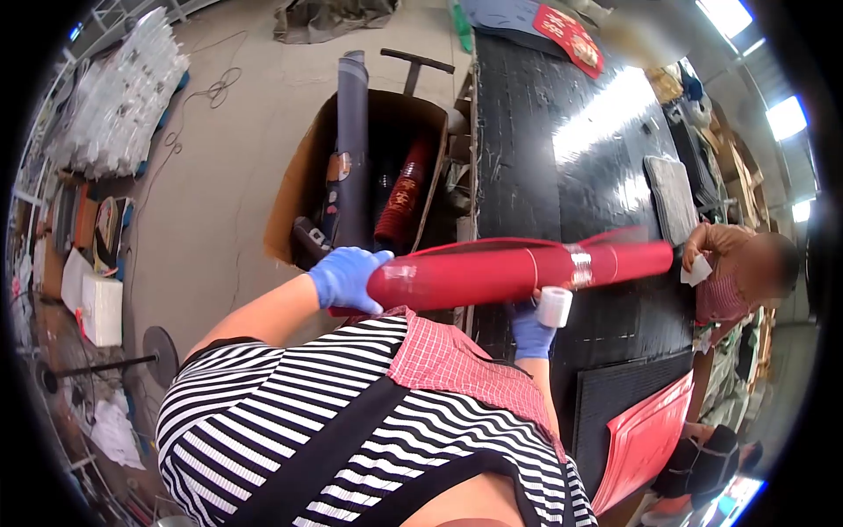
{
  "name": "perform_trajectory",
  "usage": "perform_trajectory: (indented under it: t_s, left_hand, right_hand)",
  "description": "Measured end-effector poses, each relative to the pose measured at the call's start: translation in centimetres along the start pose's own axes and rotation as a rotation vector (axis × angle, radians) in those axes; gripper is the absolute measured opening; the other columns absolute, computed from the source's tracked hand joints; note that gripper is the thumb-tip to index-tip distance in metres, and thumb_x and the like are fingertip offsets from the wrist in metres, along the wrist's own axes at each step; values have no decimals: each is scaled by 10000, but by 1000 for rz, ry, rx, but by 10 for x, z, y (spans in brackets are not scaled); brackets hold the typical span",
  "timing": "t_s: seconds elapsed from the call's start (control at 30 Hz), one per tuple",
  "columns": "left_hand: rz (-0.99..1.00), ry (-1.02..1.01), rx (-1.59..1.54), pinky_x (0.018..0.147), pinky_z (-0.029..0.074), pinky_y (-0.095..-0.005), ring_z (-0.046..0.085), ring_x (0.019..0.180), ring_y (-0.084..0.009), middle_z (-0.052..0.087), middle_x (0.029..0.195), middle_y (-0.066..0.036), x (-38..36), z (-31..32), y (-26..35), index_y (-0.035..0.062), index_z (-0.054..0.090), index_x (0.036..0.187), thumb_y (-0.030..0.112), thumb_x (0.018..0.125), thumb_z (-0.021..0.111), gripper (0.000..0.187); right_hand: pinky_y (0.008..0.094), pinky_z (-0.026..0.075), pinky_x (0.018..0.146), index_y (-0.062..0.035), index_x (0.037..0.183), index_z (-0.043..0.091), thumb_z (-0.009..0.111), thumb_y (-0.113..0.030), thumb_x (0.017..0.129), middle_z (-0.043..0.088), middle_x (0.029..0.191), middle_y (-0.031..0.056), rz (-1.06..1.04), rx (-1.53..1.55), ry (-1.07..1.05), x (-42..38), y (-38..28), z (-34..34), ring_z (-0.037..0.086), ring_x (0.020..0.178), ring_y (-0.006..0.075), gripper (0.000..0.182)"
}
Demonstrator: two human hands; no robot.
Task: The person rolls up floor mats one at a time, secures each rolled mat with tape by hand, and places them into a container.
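Note:
A rolled red mat (483, 274) lies across the front of my body, with bands of clear tape around it and a loose edge along its top. My left hand (349, 279), in a blue glove, grips the mat's left end. Below the mat's middle is my right hand (532, 332), also gloved in blue, with its fingers around a small white tape roll (554, 307). Part of that hand is hidden by the tape roll and the mat.
An open cardboard box (299, 189) holds grey and red rolls, left of a black table (562, 184). Red sheets (645, 430) lie at its near end. At the right a person (724, 272) holds something white. A metal rack with a disc (161, 356) stands lower left.

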State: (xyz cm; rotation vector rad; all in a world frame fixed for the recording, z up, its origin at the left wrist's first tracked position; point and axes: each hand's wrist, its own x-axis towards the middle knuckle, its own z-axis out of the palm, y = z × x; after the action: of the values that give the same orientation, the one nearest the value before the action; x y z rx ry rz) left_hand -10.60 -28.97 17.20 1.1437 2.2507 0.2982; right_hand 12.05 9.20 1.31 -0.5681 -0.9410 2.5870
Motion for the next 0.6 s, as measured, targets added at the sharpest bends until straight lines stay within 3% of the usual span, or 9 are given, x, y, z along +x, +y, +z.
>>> perform_trajectory:
  t_s: [0.1,0.17,0.23,0.3,0.33,0.4,0.47,0.53,0.6]
  left_hand:
    - [-90,128,-99,944,510,-455,659,1047,-391,677,1127,-240,-44,15,-25,8,484,1392,525,614,858,1007]
    - [-135,264,-222,961,503,-452,640,1073,-403,665,1141,-248,-63,44,-48,18,471,1417,502,584,889,1050]
    - [-196,384,-329,995,491,-439,622,1112,-410,652,1180,-249,-76,66,-63,20,448,1442,458,577,911,1075]
    - [-189,501,-530,1027,476,-415,614,1160,-369,639,1237,-226,-76,93,-76,19,415,1463,414,594,924,1082]
    - [-150,574,-677,1042,467,-405,608,1181,-346,630,1264,-216,-71,110,-82,18,399,1472,394,604,928,1083]
    - [-168,654,-839,1066,450,-388,591,1217,-308,612,1308,-198,-53,125,-92,18,371,1485,359,631,930,1075]
    - [-297,664,-875,1085,433,-374,571,1248,-278,593,1343,-184,-30,136,-97,19,347,1494,330,666,926,1057]
    - [-470,466,-783,1089,437,-397,558,1283,-343,565,1388,-231,7,164,-126,15,260,1553,346,776,854,1032]
    - [-856,61,-494,1091,436,-421,534,1310,-390,538,1415,-274,36,156,-124,15,231,1567,376,838,783,983]
  right_hand:
    - [621,366,1115,-128,1250,615,593,-319,940,557,1419,140,123,230,-166,32,9,45,483,1348,321,364]
    - [617,382,1113,-100,1231,585,585,-289,965,550,1388,138,173,105,-183,58,8,94,514,1302,325,326]
    - [601,426,1091,-80,1197,567,599,-206,972,579,1292,125,-4,-417,-338,83,10,137,546,1249,317,260]
    - [547,494,1055,-66,1199,538,558,-72,995,587,1183,109,33,-279,-475,96,10,185,588,1163,295,205]
    - [516,522,1028,-65,1245,534,556,-57,999,580,1297,111,101,-188,-489,115,13,192,595,1159,293,246]
    - [450,548,996,-58,1292,526,591,-46,982,565,1394,128,-225,-1170,-566,90,-12,255,613,1152,268,317]
    - [388,552,976,-49,1333,514,620,-43,967,569,1412,161,70,-497,-489,90,-10,232,623,1183,273,381]
    - [368,552,970,-46,1335,511,596,-66,986,592,1379,167,-77,-854,-507,62,-17,210,635,1180,283,360]
    - [351,564,926,-43,1305,536,538,-110,1018,606,1349,175,-98,-1105,-407,33,-27,162,653,1148,290,295]
